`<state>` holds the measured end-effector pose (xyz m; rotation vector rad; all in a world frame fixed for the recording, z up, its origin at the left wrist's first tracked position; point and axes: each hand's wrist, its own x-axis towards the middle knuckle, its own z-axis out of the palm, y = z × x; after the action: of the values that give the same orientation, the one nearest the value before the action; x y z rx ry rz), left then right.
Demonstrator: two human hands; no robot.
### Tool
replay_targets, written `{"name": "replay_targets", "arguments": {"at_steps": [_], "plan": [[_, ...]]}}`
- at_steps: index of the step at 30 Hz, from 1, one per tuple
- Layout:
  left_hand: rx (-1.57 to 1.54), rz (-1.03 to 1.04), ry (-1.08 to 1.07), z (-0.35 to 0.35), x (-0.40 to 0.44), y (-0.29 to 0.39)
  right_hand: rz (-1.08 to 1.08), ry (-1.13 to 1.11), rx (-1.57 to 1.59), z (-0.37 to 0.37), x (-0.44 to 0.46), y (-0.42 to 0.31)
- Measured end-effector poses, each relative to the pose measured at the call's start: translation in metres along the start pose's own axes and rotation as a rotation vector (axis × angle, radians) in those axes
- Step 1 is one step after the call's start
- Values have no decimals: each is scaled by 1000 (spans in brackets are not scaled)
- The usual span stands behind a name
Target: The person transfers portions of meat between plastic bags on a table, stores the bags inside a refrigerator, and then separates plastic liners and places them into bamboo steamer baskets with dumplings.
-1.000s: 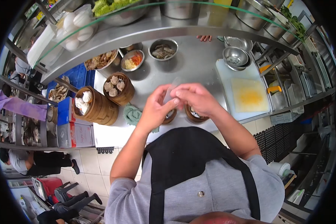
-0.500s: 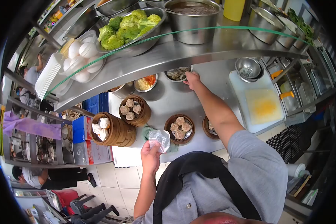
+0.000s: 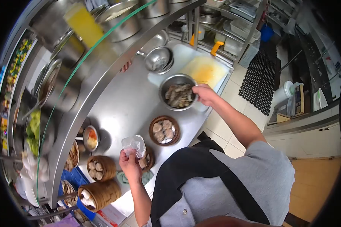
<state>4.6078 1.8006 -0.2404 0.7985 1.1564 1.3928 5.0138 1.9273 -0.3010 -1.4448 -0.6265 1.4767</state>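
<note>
My right hand (image 3: 204, 94) is closed on the rim of a round metal bowl (image 3: 164, 90) with raw grey prawns (image 3: 180, 95) in it. The bowl is above the counter's front edge, near the cutting board. Between the thumb and fingers of my left hand (image 3: 131, 166) is a thin, clear plastic sheet (image 3: 134, 145). Just below the sheet, a bamboo steamer (image 3: 150, 160) is partly hidden by that hand. Another bamboo steamer (image 3: 177, 139) of open-topped dumplings (image 3: 163, 130) sits between my hands.
Yellow stains mark a white cutting board (image 3: 195, 66), with metal bowls (image 3: 157, 58) at its left end. Stacked steamers (image 3: 106, 193) and a green cloth (image 3: 147, 177) lie at lower left. A glass-edged metal shelf (image 3: 113, 70) crosses above the counter (image 3: 121, 102).
My right hand has brought the prawn bowl out from under the shelf, towards me and the cutting board. The view has turned to the right. My left hand still holds the plastic sheet.
</note>
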Motion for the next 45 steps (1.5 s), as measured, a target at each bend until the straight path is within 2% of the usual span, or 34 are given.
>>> {"name": "replay_targets", "arguments": {"at_steps": [3,4,6,10,12,15,18,20,22,24,26,28,30,31,33,36,37,39,41,45], "plan": [[22,-63,-71,55,15,-3,4,39,113,-71,8,-17],[7,-44,-35,68,23,-22,16,29,109,-85,22,-20],[-21,-43,-38,118,28,-33,19,83,289,-110,59,-24],[90,-87,-109,205,26,-41,-12,18,402,-110,124,-41],[-34,-100,-125,236,27,-49,9,12,390,-97,138,-56],[88,-61,-169,256,30,-51,43,-9,375,-89,185,-68],[98,-63,-104,268,31,-45,56,-49,344,-85,244,-64],[41,-43,-29,269,30,-36,5,9,369,-72,226,-77],[54,-91,-5,263,24,-23,52,-10,338,-82,211,-75],[-58,-21,28,252,23,-26,-104,28,265,-66,121,-90],[108,5,71,235,21,-24,-359,-83,33,-55,65,-72],[45,53,80,231,18,-16,-421,-454,-252,-30,9,-73],[57,47,71,226,14,-5,-424,-611,-261,10,-44,-90],[56,51,66,224,12,-2,-430,-607,-261,25,-56,-97],[17,108,38,220,10,5,-244,-889,-97,46,-69,-108],[163,151,10,206,6,13,-381,-892,-238,51,-66,-103],[109,164,34,203,6,13,-387,-891,-242,52,-65,-99],[176,228,83,198,6,10,-449,-811,-363,52,-61,-90],[359,271,137,189,3,7,-449,-791,-368,56,-65,-86],[459,321,110,181,1,1,-403,-807,-349,59,-62,-77]]}}
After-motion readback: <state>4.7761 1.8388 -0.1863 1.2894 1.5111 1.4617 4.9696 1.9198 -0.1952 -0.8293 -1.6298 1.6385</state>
